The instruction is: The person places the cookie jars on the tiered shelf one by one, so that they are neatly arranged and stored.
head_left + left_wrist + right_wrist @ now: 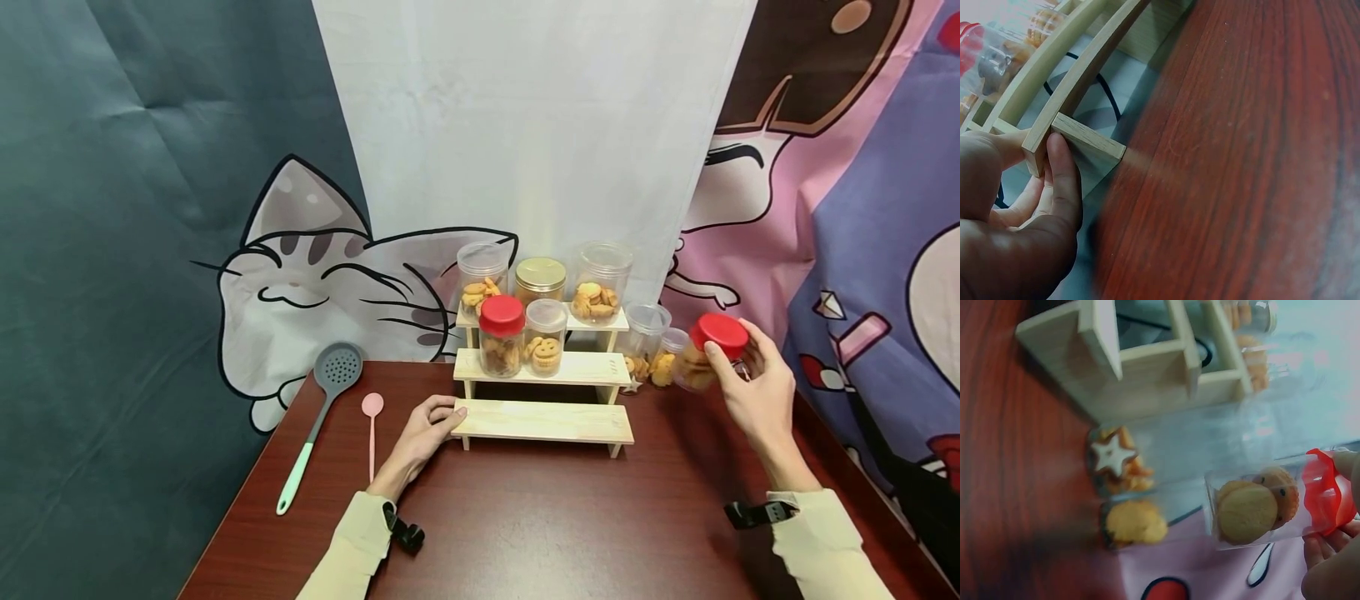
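My right hand (763, 396) grips a clear cookie jar (696, 368) by its red lid (723, 333), at the right side of the table. Round cookies (1247, 512) show through its wall in the right wrist view. My left hand (422, 435) pinches the left end of the lowest step of a three-step wooden display rack (543, 420), thumb above and fingers beneath the plank (1038, 140). The middle step carries a red-lidded jar (501, 346) and a clear-lidded cookie jar (545, 350). On the top step stand two clear jars and a gold-lidded jar (540, 279).
Two clear-lidded jars stand on the table right of the rack, one with a star-shaped cookie (1113, 455) in it. A grey slotted skimmer (337, 367) with a mint handle and a pink spoon (372, 406) lie at the left. Printed cloth (525, 125) hangs behind the table.
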Motion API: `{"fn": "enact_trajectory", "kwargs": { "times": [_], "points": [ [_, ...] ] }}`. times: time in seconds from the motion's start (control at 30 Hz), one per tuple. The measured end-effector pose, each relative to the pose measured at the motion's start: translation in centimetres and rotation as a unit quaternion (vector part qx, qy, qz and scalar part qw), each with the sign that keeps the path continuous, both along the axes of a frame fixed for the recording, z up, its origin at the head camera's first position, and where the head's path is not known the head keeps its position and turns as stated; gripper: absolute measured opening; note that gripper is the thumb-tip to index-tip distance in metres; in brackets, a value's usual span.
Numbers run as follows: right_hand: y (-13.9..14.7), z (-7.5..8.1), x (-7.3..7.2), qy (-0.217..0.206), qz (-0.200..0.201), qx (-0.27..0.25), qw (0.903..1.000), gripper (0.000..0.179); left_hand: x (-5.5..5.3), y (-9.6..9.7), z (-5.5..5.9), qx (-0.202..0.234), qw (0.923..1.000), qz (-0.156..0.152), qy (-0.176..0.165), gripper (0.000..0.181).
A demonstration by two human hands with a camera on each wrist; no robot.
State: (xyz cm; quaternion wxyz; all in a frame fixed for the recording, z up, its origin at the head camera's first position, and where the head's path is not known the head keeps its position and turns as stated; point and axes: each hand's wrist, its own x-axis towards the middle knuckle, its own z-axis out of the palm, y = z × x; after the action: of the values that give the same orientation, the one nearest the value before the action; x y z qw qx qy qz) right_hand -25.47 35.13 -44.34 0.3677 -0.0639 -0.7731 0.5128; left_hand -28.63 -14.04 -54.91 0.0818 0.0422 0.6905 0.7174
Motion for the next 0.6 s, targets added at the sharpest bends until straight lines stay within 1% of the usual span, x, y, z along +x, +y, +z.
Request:
{"fn": "enact_trajectory", "kwargs": {
  "times": [0.17, 0.3, 0.47, 0.6],
  "points": [
    [-1.6, 1.5, 0.4, 0.014, 0.019, 0.021, 0.9995, 0.065, 0.1, 0.0, 0.0, 0.002, 1.0, 0.0, 0.0, 0.043],
    [-3.0, 2.4, 0.5, 0.036, 0.043, 0.033, 0.9979, 0.066, 0.1, -0.1, 0.1, 0.002, 1.0, -0.002, -0.001, 0.044],
    [-4.8, 3.5, 0.7, 0.069, 0.083, 0.042, 0.9932, 0.068, 0.1, -0.1, 0.1, 0.006, 1.0, -0.008, -0.001, 0.045],
    [-6.3, 3.9, 0.7, 0.085, 0.098, 0.057, 0.9899, 0.068, 0.1, -0.1, 0.1, 0.006, 0.9999, -0.008, 0.001, 0.045]
  ]
}}
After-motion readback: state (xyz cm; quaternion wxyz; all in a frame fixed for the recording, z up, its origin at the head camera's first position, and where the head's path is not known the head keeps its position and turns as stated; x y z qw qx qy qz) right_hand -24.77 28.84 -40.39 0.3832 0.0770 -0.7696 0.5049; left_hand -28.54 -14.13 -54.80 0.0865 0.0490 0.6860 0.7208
